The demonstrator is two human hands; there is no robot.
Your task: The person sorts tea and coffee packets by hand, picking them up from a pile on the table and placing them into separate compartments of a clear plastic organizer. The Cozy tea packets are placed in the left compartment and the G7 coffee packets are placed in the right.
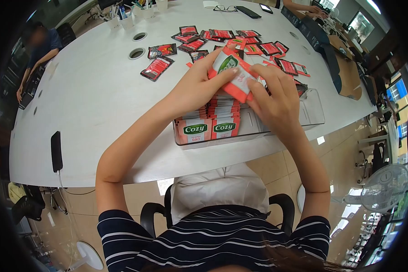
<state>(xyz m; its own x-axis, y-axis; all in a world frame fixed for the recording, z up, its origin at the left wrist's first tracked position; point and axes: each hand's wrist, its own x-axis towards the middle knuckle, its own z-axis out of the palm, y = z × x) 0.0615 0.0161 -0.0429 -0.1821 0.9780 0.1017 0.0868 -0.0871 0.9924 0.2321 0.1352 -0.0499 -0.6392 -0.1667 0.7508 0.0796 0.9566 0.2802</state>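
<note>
Your left hand [203,80] has the red-and-white packet [242,78] by its left end, thumb across the face; your right hand [279,93] pinches its right edge. Packet's tilted between both grips, over the clear tray [316,109].

The sachet [233,75] is showing smooth, faintly shiny film; the loose packs [157,68] are glinting like glossy foil. The tray [315,109] is looking like clear, glossy plastic. The bench [86,109] is showing a smooth, low-sheen top. The box [346,70] is showing matt cardboard. The floor [276,164] is reflecting light off polished tile. The shirt [213,242] and trousers [220,192] are showing matt cloth.
</note>
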